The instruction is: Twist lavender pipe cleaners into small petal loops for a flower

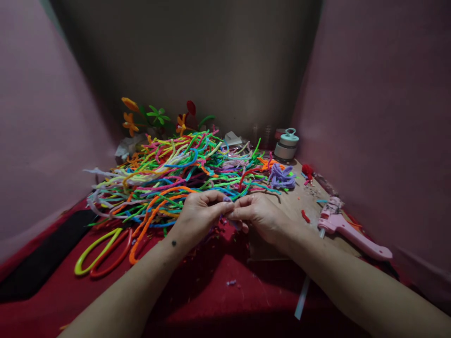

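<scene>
My left hand point(200, 213) and my right hand point(259, 215) meet fingertip to fingertip, low in front of the pile. Both are closed in a pinch on a small purple pipe cleaner point(227, 199), most of it covered by the fingers. Just behind them spreads a big tangled heap of pipe cleaners point(169, 173) in many colours. A bunch of bent purple pipe cleaners point(282, 177) lies at the heap's right end. Tiny purple scraps point(231, 282) are scattered on the red cloth point(211, 300) below my hands.
Scissors with yellow and red handles point(100, 251) lie at left by a black strip point(45, 253). On the right, a pink glue gun point(352, 232) rests over cardboard point(296, 202). Behind stand a jar with a pale blue lid point(287, 144) and pipe-cleaner flowers point(158, 114). Pink walls flank both sides.
</scene>
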`<state>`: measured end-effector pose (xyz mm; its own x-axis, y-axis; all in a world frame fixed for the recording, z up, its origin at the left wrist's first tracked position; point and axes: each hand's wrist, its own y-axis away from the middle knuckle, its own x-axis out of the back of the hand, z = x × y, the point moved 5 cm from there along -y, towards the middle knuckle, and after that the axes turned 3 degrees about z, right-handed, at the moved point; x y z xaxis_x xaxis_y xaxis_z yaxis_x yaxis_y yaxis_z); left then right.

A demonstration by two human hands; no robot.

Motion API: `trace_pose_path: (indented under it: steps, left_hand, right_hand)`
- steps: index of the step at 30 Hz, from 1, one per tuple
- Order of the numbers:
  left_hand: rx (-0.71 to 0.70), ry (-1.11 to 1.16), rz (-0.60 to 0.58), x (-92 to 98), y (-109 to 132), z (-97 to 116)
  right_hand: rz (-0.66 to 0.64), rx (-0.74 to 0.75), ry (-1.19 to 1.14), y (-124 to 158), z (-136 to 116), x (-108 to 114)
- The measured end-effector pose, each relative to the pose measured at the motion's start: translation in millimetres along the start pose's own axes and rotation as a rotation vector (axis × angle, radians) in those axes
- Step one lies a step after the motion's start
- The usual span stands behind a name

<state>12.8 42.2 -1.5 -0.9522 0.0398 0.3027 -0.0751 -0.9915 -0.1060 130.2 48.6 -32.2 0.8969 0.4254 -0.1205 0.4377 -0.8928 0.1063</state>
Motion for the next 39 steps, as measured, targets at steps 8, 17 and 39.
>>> trace_pose_path:
  steps: [8,17,39]
  left_hand:
    - [-0.312,-0.273,0.118,1.7,5,10]
    - [-0.535,-0.381,0.130,-1.4,10,16]
    - [-0.041,0.013,0.030,2.0,1,0]
  right_hand:
    - [-0.021,-0.020,-0.047,-4,4,2]
    - [-0.015,-0.019,-0.005,-4,2,1]
    - [0.003,0.000,0.068,1,-4,3]
